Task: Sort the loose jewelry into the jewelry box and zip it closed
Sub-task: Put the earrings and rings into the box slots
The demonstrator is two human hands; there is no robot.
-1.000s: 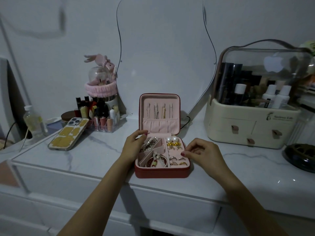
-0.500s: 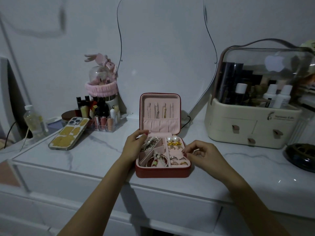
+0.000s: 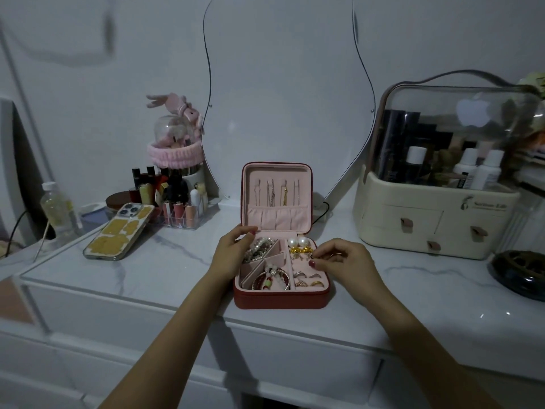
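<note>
The red jewelry box (image 3: pixel 280 299) lies open at the middle of the white marble tabletop (image 3: pixel 165 267), its pink lid (image 3: pixel 277 216) upright with thin necklaces (image 3: pixel 277 191) hanging in it. The tray holds beaded bracelets (image 3: pixel 261 249), a bangle (image 3: pixel 271 280), pearl earrings (image 3: pixel 298 241), gold earrings (image 3: pixel 298 250) and several rings (image 3: pixel 306 278). My left hand (image 3: pixel 233 249) curls over the box's back left rim beside the bracelets. My right hand (image 3: pixel 342 261) reaches in from the right, and its fingertips pinch at the right end of the gold earring row.
A phone (image 3: pixel 118 231) lies face down at the left, with a lipstick organiser (image 3: pixel 177 208) and a plastic bottle (image 3: pixel 57 208) behind it. A cream cosmetics case (image 3: pixel 436 214) stands at the right and a dark dish (image 3: pixel 522 270) beyond it. A mirror (image 3: pixel 283 84) leans behind the box.
My right hand has moved away from me, from the ring slots to the gold earring row. My left hand has stayed on the box's left rim.
</note>
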